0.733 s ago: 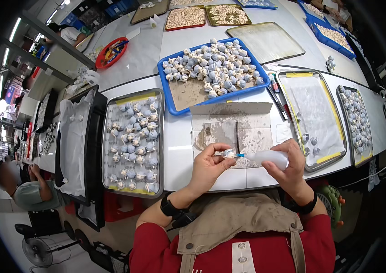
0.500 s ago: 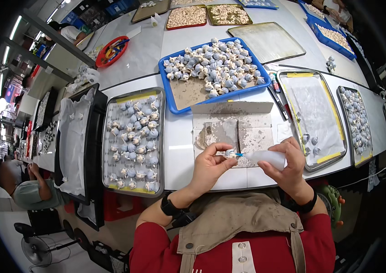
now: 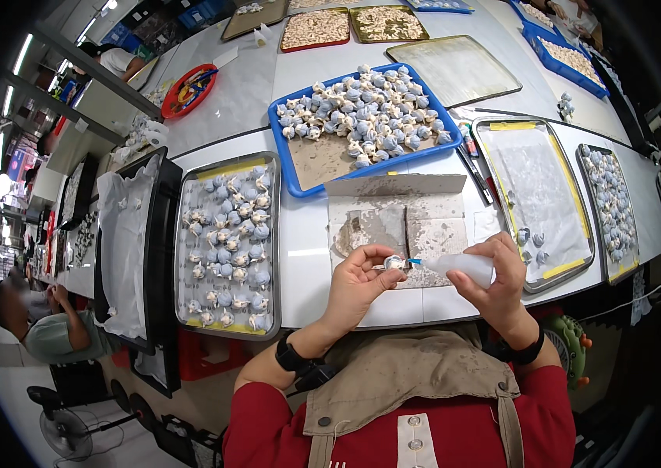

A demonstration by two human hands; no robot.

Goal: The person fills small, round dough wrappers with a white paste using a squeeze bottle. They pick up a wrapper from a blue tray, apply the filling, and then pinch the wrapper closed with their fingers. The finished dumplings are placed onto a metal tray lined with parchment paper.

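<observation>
My left hand point(image 3: 363, 282) pinches a small blue-and-white figurine point(image 3: 395, 263) between thumb and fingertips, above a stained cardboard sheet point(image 3: 436, 226). Wrapped in my right hand point(image 3: 494, 273) is a translucent white squeeze bottle point(image 3: 467, 269), lying almost level. Its blue nozzle tip point(image 3: 415, 261) points left at the figurine, with a small gap between them. Beyond the cardboard, a blue tray point(image 3: 288, 160) holds many similar figurines in a heap. To the left, a metal tray point(image 3: 180, 288) carries more of them in loose rows.
On the right lies a paper-lined tray point(image 3: 533, 187) with several figurines at its near end. Past it stands another filled tray point(image 3: 609, 207). A black bin point(image 3: 160, 234) lined with white sits far left. A red basket point(image 3: 190, 90) is at the back. Other people work nearby.
The bottle in my right hand has drawn slightly right, and its nozzle has come away from the figurine. My left hand still holds the figurine in nearly the same place.
</observation>
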